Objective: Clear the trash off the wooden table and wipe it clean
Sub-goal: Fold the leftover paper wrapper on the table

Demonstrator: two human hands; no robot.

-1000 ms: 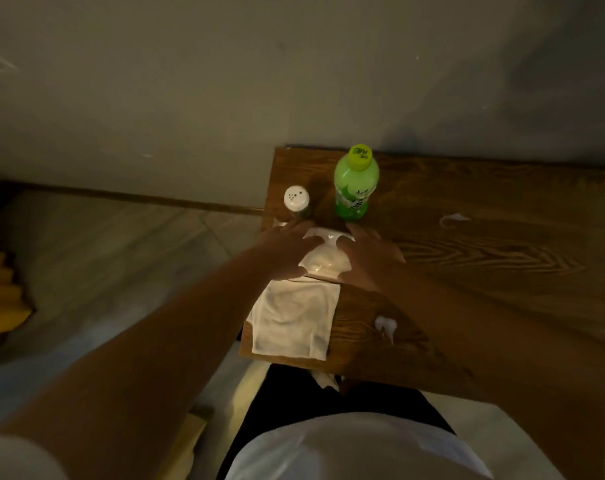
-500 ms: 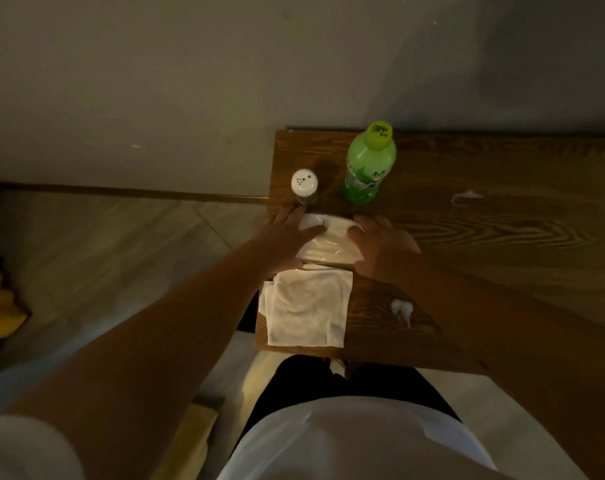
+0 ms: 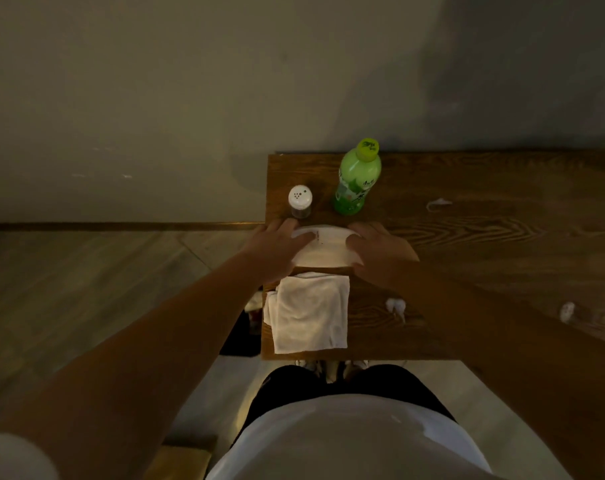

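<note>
A white plate [image 3: 323, 245] lies near the left end of the wooden table [image 3: 484, 244]. My left hand [image 3: 276, 249] grips its left rim and my right hand [image 3: 377, 252] grips its right rim, thumbs over the top. A folded white cloth [image 3: 309, 313] lies just in front of the plate at the table's near left corner. Crumpled white paper scraps lie on the wood: one [image 3: 396, 305] by my right forearm, one [image 3: 567, 311] further right, and one [image 3: 437, 203] near the back.
A green drink bottle [image 3: 356, 180] and a white-capped shaker [image 3: 300, 201] stand upright just behind the plate. A grey wall runs behind the table. Wooden floor lies to the left. My legs stand against the table's near edge.
Both hands slid outward from the plate's middle to grip its left and right rims. The view has shifted a little, and the plate now shows more fully between the hands.
</note>
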